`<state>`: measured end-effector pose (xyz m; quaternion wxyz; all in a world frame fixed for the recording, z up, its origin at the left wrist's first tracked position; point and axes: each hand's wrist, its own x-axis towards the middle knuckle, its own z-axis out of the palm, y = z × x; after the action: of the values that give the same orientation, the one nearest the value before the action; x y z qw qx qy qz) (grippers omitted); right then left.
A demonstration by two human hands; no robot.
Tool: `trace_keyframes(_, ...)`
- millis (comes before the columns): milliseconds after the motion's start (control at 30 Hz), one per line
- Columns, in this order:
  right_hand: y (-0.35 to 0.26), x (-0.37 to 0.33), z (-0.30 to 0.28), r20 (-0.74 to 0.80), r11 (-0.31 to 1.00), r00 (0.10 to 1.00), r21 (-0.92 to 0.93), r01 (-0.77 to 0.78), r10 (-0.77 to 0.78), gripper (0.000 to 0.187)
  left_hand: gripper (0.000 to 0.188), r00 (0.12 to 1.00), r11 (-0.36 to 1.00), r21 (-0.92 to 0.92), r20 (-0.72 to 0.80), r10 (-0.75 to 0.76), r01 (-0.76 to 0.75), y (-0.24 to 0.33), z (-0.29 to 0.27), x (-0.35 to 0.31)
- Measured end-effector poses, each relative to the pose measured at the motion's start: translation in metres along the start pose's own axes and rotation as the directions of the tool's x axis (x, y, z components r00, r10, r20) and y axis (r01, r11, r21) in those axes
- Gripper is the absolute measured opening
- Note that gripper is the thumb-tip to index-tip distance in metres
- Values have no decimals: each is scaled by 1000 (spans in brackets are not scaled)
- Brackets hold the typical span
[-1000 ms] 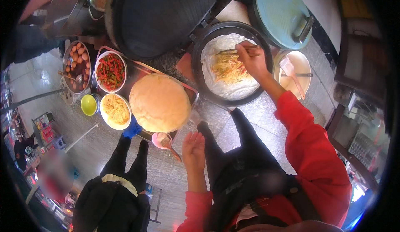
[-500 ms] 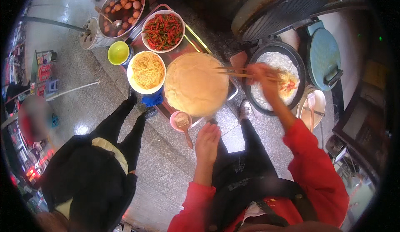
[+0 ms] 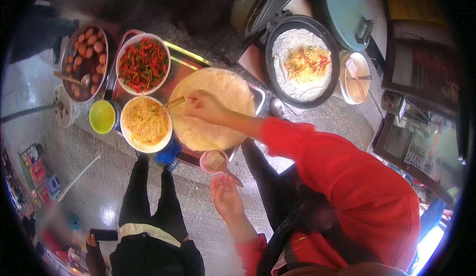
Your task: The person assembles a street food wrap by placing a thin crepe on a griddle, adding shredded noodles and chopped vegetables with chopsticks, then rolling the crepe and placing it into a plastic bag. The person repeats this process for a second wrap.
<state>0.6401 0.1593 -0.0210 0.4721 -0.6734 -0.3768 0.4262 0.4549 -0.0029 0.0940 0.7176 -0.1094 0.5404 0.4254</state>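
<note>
My right hand (image 3: 207, 107) is closed on a pair of chopsticks (image 3: 175, 102), reaching across a stack of thin round flatbreads (image 3: 213, 127). The chopstick tips touch the shredded, pale yellow food in a white bowl (image 3: 127, 136). Low in the middle, my left hand (image 3: 226, 196) is empty, its fingers loosely extended beside the handle of a brush (image 3: 229, 173) that rests in a small pink bowl (image 3: 202, 163). On the round black griddle (image 3: 271, 75) at the right lies a whitish flatbread (image 3: 297, 91) topped with yellow shreds and red pepper strips (image 3: 308, 63).
A bowl of chopped red and green peppers (image 3: 144, 65), a yellow-green cup (image 3: 102, 117) and a pot of eggs (image 3: 89, 45) stand at the left. Right of the griddle are a teal lid (image 3: 345, 15) and a tub with a spatula (image 3: 355, 77). Another person (image 3: 153, 251) stands at the lower left.
My right hand with the chopsticks has swung left from the griddle to the shredded food bowl. The topping on the griddle flatbread is now uncovered. The whole view has turned.
</note>
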Motion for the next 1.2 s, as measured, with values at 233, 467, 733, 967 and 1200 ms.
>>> trace_keyframes(233, 1, -63, -219, -439, 586, 894, -703, -403, 88, 18, 41, 989, 973, 215, 106, -103, 79, -24, 76, 6)
trace_keyframes(467, 55, -50, -235, -283, 378, 936, -859, -344, 208, 26, 35, 976, 945, 307, 140, -167, 118, -83, 110, 5)
trace_keyframes(733, 44, -57, -266, -369, 584, 927, -738, -338, 70, 16, 31, 974, 864, 497, 143, -174, 82, -150, 154, -6)
trace_keyframes(967, 39, -61, -269, -78, 556, 975, -811, -182, 207, 28, 32, 909, 649, 693, 417, -8, -313, -197, 183, 21)
trace_keyframes(1200, 62, -33, -238, -100, 384, 973, -923, -13, -208, 19, 31, 906, 665, 652, 415, 89, -364, -189, 178, 26)
